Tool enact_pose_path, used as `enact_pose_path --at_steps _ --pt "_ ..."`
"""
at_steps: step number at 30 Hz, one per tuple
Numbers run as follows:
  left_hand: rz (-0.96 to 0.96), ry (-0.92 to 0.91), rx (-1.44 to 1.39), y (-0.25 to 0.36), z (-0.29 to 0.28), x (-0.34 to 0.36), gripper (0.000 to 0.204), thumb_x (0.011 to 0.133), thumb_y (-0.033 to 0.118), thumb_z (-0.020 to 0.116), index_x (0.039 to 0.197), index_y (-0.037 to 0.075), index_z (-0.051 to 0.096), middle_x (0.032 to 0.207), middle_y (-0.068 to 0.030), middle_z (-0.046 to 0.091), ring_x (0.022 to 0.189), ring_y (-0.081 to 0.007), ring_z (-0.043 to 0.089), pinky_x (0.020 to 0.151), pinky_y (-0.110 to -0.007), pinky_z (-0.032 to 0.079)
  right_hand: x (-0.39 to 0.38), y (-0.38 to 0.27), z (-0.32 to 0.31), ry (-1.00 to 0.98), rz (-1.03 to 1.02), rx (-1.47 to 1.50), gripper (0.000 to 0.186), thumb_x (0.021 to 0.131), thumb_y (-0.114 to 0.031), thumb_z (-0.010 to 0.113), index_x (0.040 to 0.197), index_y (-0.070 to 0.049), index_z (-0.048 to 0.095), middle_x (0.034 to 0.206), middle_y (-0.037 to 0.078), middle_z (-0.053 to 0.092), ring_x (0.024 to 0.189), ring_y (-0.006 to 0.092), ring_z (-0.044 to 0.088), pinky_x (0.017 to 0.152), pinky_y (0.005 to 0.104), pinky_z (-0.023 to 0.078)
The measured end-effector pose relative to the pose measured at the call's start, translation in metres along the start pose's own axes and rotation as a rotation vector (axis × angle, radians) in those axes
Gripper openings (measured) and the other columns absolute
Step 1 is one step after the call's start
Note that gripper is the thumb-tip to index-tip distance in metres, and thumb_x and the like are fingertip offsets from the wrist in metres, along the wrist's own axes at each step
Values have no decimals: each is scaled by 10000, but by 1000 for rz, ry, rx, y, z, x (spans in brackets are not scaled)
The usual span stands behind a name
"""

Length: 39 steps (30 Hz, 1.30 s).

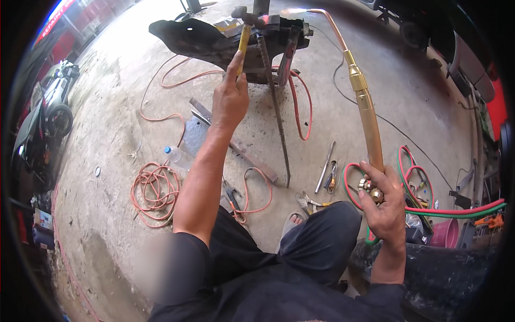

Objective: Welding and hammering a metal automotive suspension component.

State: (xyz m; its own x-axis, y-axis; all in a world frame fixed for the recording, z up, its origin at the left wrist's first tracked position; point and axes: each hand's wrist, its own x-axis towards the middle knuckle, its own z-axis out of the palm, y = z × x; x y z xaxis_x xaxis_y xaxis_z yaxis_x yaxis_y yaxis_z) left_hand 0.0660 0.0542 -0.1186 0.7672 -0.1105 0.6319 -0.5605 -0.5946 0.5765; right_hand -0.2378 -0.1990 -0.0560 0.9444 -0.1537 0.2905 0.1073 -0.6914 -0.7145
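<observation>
My left hand [230,102] is closed around the yellow handle of a hammer [244,43], its arm stretched forward. The hammer's head rests at or just above a black metal part [198,43], where a spot glows pinkish red; whether they touch I cannot tell. In my right hand [383,206] is a brass gas torch [369,118], gripped near its valve knobs. From its bent copper neck a bright flame [294,11] burns to the right of the hammer head, pointing left. The metal part is held up off the floor, on a stand with a thin ribbed rod [276,118] as a leg.
Red and green gas hoses [456,211] run off right from the torch. A coiled orange cable [155,188], a plastic bottle [179,157], a steel bar [252,155] and pliers [308,203] lie on the concrete. A motorcycle [56,107] stands far left, a pink bucket [445,233] at right.
</observation>
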Motion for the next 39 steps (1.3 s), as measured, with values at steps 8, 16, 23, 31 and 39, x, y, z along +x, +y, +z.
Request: enact_pose_path --at_steps 8,16,23,31,39 --pt "-75 -71 55 2 -7 4 524 1075 251 512 1577 349 397 1014 -200 732 769 -278 712 676 -428 559 0 1 0 13 -8 32 525 814 25 658 1330 -70 670 1012 131 568 849 236 595 775 317 494" --pt "-95 -98 139 20 -22 35 503 1060 253 493 1545 365 416 882 -271 716 813 -470 710 699 -572 541 15 -9 5 -19 7 5 522 813 11 665 1328 -75 673 968 138 548 826 246 589 764 334 491" --pt "-60 -86 87 32 -36 40 494 1057 265 507 1537 365 447 886 -264 714 777 -425 721 692 -501 548 20 -9 13 -58 4 -15 519 827 -6 665 1342 -75 665 954 137 545 819 251 592 753 346 498" --pt "66 -117 130 45 -36 40 586 1030 193 520 1570 345 353 875 -268 702 835 -474 704 710 -589 545 14 -2 13 -11 -3 4 524 830 -14 671 1351 -71 661 960 141 548 831 246 601 768 339 508" --pt "174 -109 200 47 -42 42 571 1046 206 493 1577 359 350 950 -253 710 850 -452 712 726 -580 551 11 -4 11 -2 12 9 521 834 -11 670 1352 -67 662 967 137 548 852 254 610 800 335 513"
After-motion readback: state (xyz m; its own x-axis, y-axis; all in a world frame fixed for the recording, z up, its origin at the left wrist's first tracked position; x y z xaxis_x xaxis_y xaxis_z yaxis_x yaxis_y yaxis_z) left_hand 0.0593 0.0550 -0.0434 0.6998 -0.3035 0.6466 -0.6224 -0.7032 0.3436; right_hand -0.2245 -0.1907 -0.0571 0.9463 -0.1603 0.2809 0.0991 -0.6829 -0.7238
